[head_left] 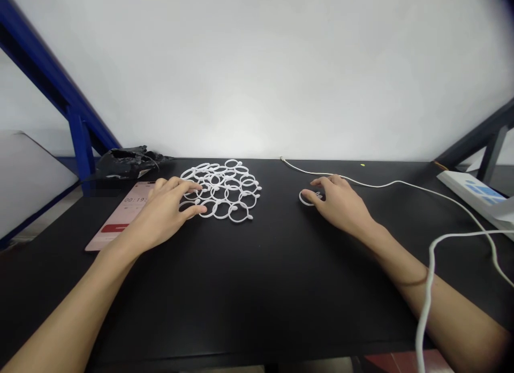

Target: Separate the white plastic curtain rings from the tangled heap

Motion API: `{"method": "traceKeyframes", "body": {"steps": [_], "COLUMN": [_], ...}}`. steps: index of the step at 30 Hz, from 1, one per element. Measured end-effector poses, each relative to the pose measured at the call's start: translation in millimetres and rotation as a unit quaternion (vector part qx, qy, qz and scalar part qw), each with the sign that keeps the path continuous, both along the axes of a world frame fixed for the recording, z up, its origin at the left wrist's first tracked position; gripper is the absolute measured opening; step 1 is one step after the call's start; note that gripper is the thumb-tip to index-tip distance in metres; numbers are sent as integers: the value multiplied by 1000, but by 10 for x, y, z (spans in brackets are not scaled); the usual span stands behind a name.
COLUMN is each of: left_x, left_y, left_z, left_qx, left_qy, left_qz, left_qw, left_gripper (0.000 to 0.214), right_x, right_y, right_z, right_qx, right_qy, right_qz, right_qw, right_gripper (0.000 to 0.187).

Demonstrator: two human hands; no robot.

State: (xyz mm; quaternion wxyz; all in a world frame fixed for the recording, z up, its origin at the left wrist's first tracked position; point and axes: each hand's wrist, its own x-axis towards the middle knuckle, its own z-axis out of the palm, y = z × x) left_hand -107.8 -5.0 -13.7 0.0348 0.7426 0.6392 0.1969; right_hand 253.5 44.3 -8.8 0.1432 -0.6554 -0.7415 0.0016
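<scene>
Several thin white plastic rings, each with a small tab, lie overlapping in a pile on the black table. My left hand reaches over the pile's left edge. Its thumb and index finger are apart, with rings under and between them; I see none lifted. Off to the right, my right hand is low over the table with its thumb and fingers apart. Beneath its thumb is a separate white ring, partly covered by the hand; a small tab shows between the fingers.
A phone showing a timer lies beside my left forearm. Black crumpled plastic sits at the back left. A white cable runs behind my right hand, and another cable crosses my right forearm. A white box stands far right.
</scene>
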Motion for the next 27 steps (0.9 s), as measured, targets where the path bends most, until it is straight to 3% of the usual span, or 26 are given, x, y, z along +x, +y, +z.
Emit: {"method": "traceKeyframes", "body": {"steps": [8,12,18,27], "left_x": [-41,-141,-170,-167], "left_y": [-72,-97,-93,-85], "left_z": [177,153,86,92], "left_qx": [-51,-85,-105,-84], "left_qy": [49,77,55,38], "left_qz": [14,-24,-31,-27], "left_qw": [997,993,993,995], "left_gripper": [49,55,59,57], "right_x": [-33,-38,-3,21], "right_y": [-9,-13,5,34], "right_z": [58,77,51,20], "right_qx": [-65,-82,-81,-65], "right_qy": [-5,-2,-2,25], "right_qz": [-9,-2,26,58], "right_qw": [998,997,996,996], "right_gripper": [34,30,23,18]}}
